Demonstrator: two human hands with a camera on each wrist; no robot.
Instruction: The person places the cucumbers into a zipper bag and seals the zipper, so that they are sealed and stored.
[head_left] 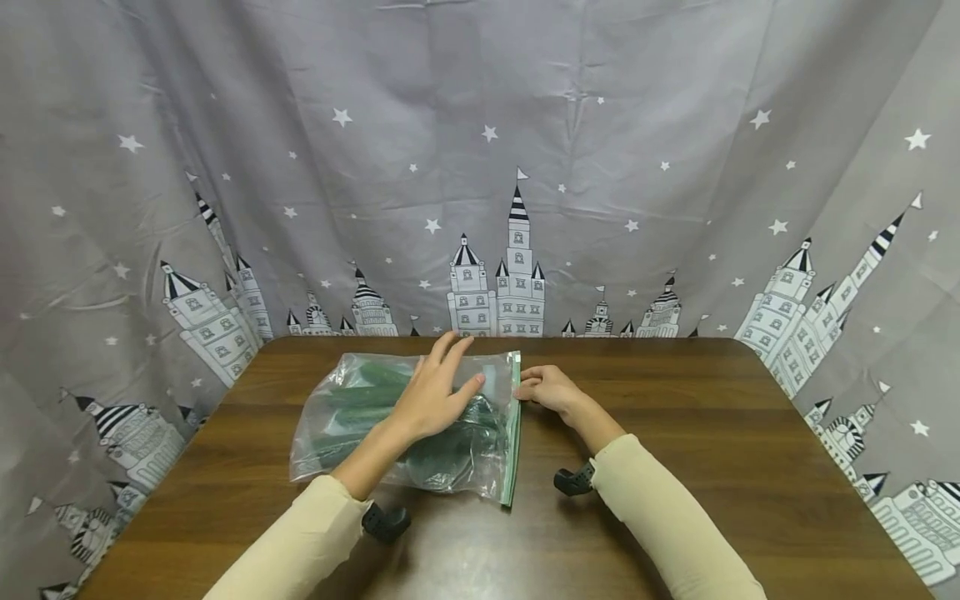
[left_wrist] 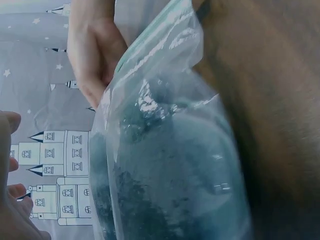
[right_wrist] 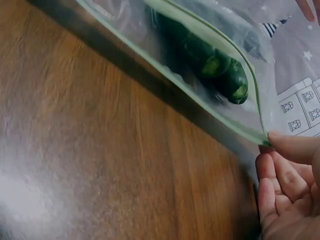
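Note:
A clear zip bag (head_left: 306,446) with a green zip strip (head_left: 512,458) lies on the table, its mouth facing right. Inside are several long, dark green cucumbers (head_left: 360,396), seen through the plastic. In the right wrist view the mouth gapes, and cucumber ends (right_wrist: 220,72) show within it. At the zip's far end, my right hand (head_left: 551,390) pinches the strip's corner between thumb and fingers. My left hand (head_left: 431,396) hovers over the bag's far half with fingers spread and nothing in its grip; its fingers (left_wrist: 17,190) also show in the left wrist view.
The brown wooden table (head_left: 675,400) extends to both sides and in front of the bag. Behind it hangs a grey curtain (head_left: 570,150) with castles and stars. A black wrist device (head_left: 386,523) sits under each cream sleeve (head_left: 667,517).

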